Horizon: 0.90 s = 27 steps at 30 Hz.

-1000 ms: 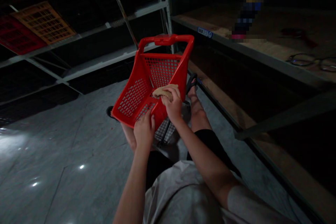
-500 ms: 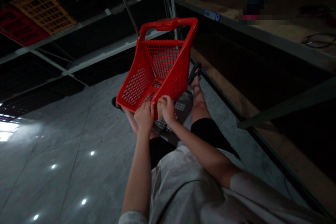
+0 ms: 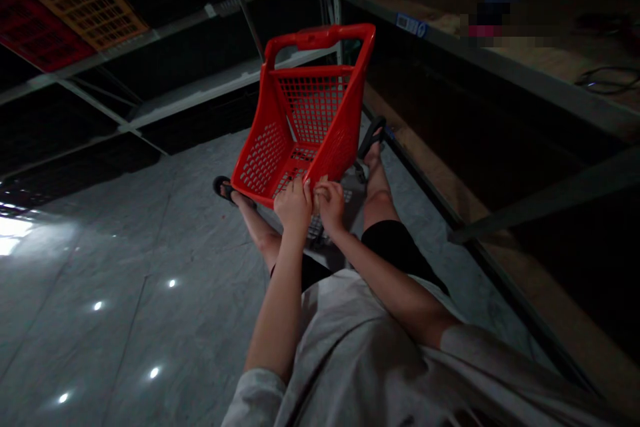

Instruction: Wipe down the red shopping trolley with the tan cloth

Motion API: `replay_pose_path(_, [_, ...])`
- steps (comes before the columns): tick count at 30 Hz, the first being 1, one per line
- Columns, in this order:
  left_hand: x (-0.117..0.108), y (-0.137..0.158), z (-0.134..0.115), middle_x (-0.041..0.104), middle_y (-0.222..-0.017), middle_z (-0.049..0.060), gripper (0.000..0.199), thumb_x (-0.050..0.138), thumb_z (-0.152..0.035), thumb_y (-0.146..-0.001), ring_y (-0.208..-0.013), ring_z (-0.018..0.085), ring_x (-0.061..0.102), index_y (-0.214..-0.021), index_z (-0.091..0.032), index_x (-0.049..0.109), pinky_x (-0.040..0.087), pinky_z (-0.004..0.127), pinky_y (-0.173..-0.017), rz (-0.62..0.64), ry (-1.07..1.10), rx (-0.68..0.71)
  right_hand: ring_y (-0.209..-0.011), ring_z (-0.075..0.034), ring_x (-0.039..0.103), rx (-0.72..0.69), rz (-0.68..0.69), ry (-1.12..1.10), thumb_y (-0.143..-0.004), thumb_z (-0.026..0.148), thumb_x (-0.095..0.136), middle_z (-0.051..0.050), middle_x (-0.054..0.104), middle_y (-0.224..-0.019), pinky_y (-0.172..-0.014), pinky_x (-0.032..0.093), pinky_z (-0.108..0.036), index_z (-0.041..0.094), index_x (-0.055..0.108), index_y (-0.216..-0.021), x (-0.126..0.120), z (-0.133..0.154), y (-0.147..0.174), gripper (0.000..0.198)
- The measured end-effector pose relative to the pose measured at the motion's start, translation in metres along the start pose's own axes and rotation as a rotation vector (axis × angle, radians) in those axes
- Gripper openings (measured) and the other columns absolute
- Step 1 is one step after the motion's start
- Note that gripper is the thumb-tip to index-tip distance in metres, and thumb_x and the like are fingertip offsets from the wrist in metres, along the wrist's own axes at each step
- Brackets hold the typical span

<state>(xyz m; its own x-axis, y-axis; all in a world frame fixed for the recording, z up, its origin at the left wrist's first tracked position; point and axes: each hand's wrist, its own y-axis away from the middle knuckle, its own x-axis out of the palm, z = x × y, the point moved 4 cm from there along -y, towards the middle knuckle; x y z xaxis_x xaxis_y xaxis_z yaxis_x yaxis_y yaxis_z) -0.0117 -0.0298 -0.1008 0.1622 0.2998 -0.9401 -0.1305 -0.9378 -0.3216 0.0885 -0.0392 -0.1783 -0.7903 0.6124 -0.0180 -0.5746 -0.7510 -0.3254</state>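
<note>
A small red plastic shopping cart (image 3: 353,123) with latticed sides stands between my legs, its handle on the far side. My left hand (image 3: 293,203) is closed over the rim at the near corner. Right beside it, my right hand (image 3: 331,208) pinches a small tan piece, perhaps cloth, against the outside of that same corner. Fingers cover most of the tan piece, so its exact kind is unclear. The basket's visible floor shows only its lattice.
Metal shelving (image 3: 190,90) runs along the far left, with an orange crate (image 3: 95,3) and a red crate (image 3: 37,30) on it. A wooden shelf (image 3: 525,53) at right carries a dark cable loop (image 3: 607,80). Grey floor (image 3: 120,267) lies at left.
Both hands have shifted a little to the right along the cart's near corner. The cart has turned slightly, its near end swinging right. My left foot shows more.
</note>
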Motion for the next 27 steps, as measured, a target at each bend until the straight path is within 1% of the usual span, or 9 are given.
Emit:
replay_pose_path(2, [-0.001, -0.001, 0.0, 0.073, -0.118, 0.015, 0.052, 0.024, -0.039, -0.108, -0.101, 0.027, 0.069, -0.135, -0.016, 0.061, 0.045, 0.038, -0.088, -0.028, 0.061, 0.046, -0.112, -0.021, 0.059, -0.104, -0.012, -0.032, -0.08, 0.013, 0.05, -0.006, 0.063, -0.109, -0.111, 0.045, -0.04, 0.022, 0.068, -0.096, -0.003, 0.032, -0.017, 0.025])
replay_pose_path(5, [-0.005, -0.005, 0.012, 0.074, -0.112, 0.015, 0.053, 0.019, -0.031, -0.108, -0.102, 0.025, 0.068, -0.121, -0.013, 0.067, 0.046, 0.037, -0.091, 0.025, 0.134, 0.18, -0.119, -0.02, 0.057, -0.229, 0.055, -0.024, -0.082, 0.011, 0.05, -0.006, 0.062, -0.118, -0.113, 0.044, -0.039, 0.025, 0.067, -0.108, -0.003, 0.057, -0.02, 0.034])
replay_pose_path(7, [-0.009, -0.01, 0.029, 0.075, -0.106, 0.014, 0.052, 0.021, -0.031, -0.107, -0.102, 0.024, 0.068, -0.109, -0.014, 0.071, 0.046, 0.036, -0.093, 0.091, 0.154, 0.295, -0.119, -0.021, 0.057, -0.247, 0.133, 0.037, -0.081, 0.009, 0.05, -0.006, 0.062, -0.119, -0.111, 0.045, -0.039, 0.026, 0.068, -0.108, -0.001, 0.045, -0.006, 0.036])
replay_pose_path(10, [-0.016, -0.019, 0.062, 0.076, -0.105, 0.01, 0.046, 0.031, -0.037, -0.106, -0.106, 0.022, 0.068, -0.102, -0.02, 0.073, 0.044, 0.035, -0.099, 0.156, 0.113, 0.391, -0.113, -0.023, 0.058, -0.129, 0.21, 0.134, -0.074, 0.006, 0.05, -0.007, 0.064, -0.112, -0.107, 0.047, -0.041, 0.024, 0.07, -0.094, -0.001, -0.004, 0.022, 0.033])
replay_pose_path(14, [-0.012, -0.025, 0.09, 0.076, -0.099, 0.011, 0.049, 0.029, -0.037, -0.105, -0.098, 0.024, 0.068, -0.094, -0.019, 0.073, 0.045, 0.036, -0.093, 0.138, -0.014, 0.304, -0.097, -0.022, 0.061, 0.049, 0.229, 0.134, -0.067, 0.007, 0.048, -0.006, 0.063, -0.096, -0.096, 0.052, -0.039, 0.022, 0.065, -0.08, 0.002, -0.039, 0.039, 0.026])
replay_pose_path(18, [0.002, -0.021, 0.089, 0.073, -0.095, 0.017, 0.058, 0.016, -0.026, -0.104, -0.097, 0.028, 0.066, -0.094, -0.013, 0.072, 0.043, 0.041, -0.094, 0.017, -0.052, 0.153, -0.103, -0.021, 0.062, -0.046, 0.144, 0.037, -0.074, 0.009, 0.047, -0.006, 0.065, -0.103, -0.1, 0.05, -0.036, 0.021, 0.067, -0.094, 0.006, 0.016, 0.016, 0.03])
replay_pose_path(22, [0.013, -0.017, 0.078, 0.073, -0.093, 0.019, 0.048, 0.027, -0.025, -0.101, -0.097, 0.029, 0.065, -0.09, -0.012, 0.072, 0.042, 0.042, -0.097, -0.026, -0.048, 0.088, -0.116, -0.02, 0.058, -0.3, 0.168, -0.015, -0.081, 0.008, 0.049, -0.004, 0.064, -0.115, -0.108, 0.046, -0.037, 0.026, 0.066, -0.109, 0.014, 0.071, -0.002, 0.037])
replay_pose_path(24, [0.015, -0.016, 0.071, 0.073, -0.091, 0.018, 0.04, 0.037, -0.027, -0.098, -0.095, 0.03, 0.066, -0.088, -0.014, 0.073, 0.043, 0.042, -0.096, -0.023, -0.041, 0.094, -0.116, -0.021, 0.058, -0.344, 0.204, 0.068, -0.083, 0.009, 0.053, -0.005, 0.063, -0.116, -0.107, 0.046, -0.04, 0.027, 0.067, -0.107, 0.017, 0.062, 0.003, 0.034])
replay_pose_path(27, [0.014, -0.015, 0.057, 0.075, -0.092, 0.016, 0.042, 0.035, -0.026, -0.098, -0.093, 0.028, 0.067, -0.088, -0.015, 0.074, 0.043, 0.041, -0.094, -0.039, -0.026, 0.104, -0.109, -0.023, 0.057, -0.253, 0.211, 0.218, -0.082, 0.012, 0.058, -0.006, 0.063, -0.11, -0.105, 0.046, -0.044, 0.026, 0.068, -0.096, 0.01, 0.009, 0.022, 0.023])
